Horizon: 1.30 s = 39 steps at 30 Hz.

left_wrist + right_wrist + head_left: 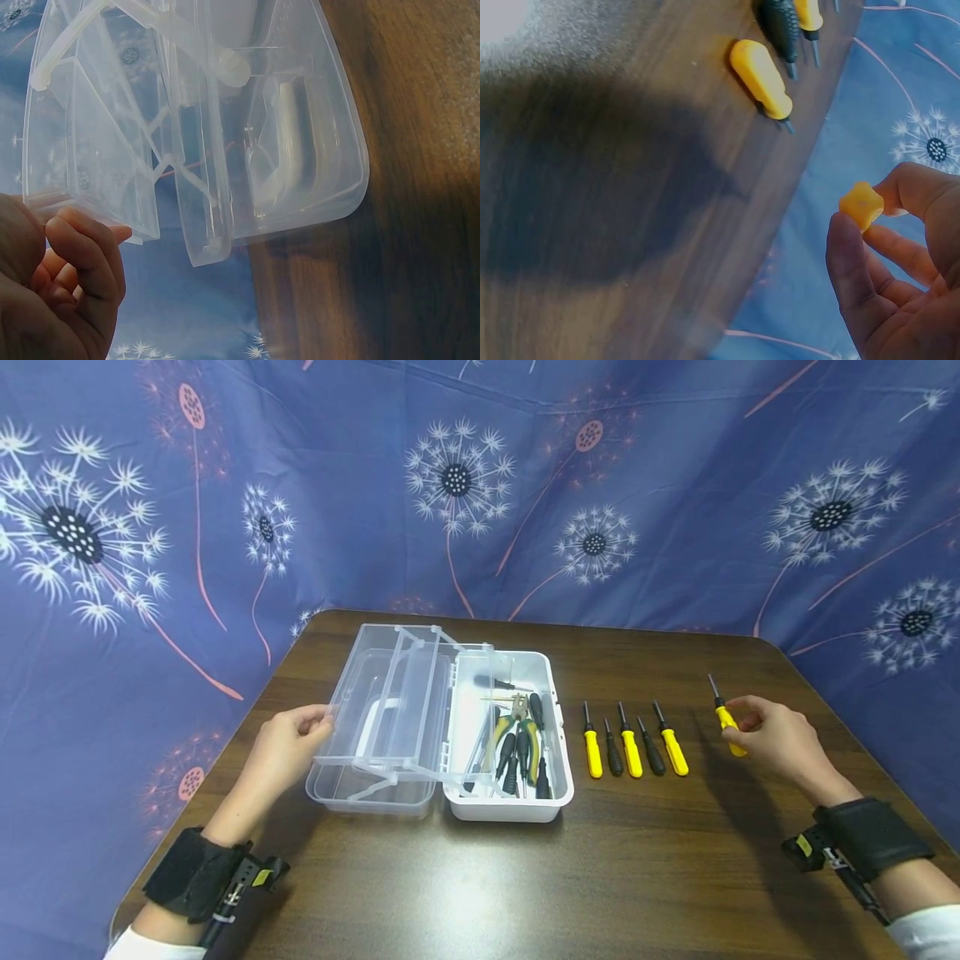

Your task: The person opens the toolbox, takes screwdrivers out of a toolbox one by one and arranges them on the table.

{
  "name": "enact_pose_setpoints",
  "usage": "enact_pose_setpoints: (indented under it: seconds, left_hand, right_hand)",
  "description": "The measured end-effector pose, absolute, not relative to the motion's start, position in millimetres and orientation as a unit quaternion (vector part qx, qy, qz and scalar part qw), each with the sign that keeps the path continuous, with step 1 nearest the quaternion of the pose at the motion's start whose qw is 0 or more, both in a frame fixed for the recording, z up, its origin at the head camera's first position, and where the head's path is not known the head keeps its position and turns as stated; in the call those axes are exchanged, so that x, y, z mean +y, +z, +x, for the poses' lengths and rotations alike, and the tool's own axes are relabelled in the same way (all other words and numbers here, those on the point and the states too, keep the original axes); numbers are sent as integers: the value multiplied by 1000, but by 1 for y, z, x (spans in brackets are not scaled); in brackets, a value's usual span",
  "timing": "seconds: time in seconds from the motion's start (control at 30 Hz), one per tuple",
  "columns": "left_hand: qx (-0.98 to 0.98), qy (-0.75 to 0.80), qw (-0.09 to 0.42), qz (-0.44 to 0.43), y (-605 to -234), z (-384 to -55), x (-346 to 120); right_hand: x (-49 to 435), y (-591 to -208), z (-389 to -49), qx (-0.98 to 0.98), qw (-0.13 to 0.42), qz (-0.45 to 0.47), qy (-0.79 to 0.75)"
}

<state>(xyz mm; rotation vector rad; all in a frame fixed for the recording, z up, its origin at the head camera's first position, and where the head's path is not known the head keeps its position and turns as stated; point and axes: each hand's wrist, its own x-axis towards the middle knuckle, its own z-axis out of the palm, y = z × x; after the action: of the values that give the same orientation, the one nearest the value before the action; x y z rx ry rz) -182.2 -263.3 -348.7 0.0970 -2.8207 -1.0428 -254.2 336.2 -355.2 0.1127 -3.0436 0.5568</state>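
My left hand point(288, 739) pinches the outer edge of a clear folding tray point(105, 142), which stands raised over the clear lid point(375, 807) of a white toolbox point(510, 812). The lid lies folded open to the left. Inside the box are pliers point(533, 752) with yellow-green and dark handles and several black-handled screwdrivers, partly seen through the tray. My right hand point(776, 735) holds a yellow screwdriver point(726, 720) between thumb and fingers, its shaft pointing up and away. In the right wrist view its yellow handle end point(861, 204) faces the camera.
Right of the box, a row of screwdrivers lies on the brown wooden table point(637, 860): three yellow, such as the rightmost one point(675, 755), alternating with two black, one of them here point(652, 758). A blue cloth point(525, 527) with a dandelion print hangs behind the table.
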Motion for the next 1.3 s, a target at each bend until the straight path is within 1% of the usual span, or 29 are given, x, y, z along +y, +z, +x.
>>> enact_pose_setpoints:
  seconds: [0.3, 0.7, 1.13, 1.3]
  left_hand:
    - [-937, -342, 68, 34, -350, -183, -264]
    - [-935, -347, 67, 34, -351, -185, -265]
    - [-933, -354, 52, 41, -350, -185, -263]
    - [-935, -349, 58, 41, -353, -186, -265]
  right_hand:
    - [330, -375, -257, -982, 0, 34, 183]
    - [329, -401, -260, -983, -5, 36, 178]
    - [326, -413, -262, -983, -7, 30, 183]
    - [324, -416, -263, -983, -13, 29, 179]
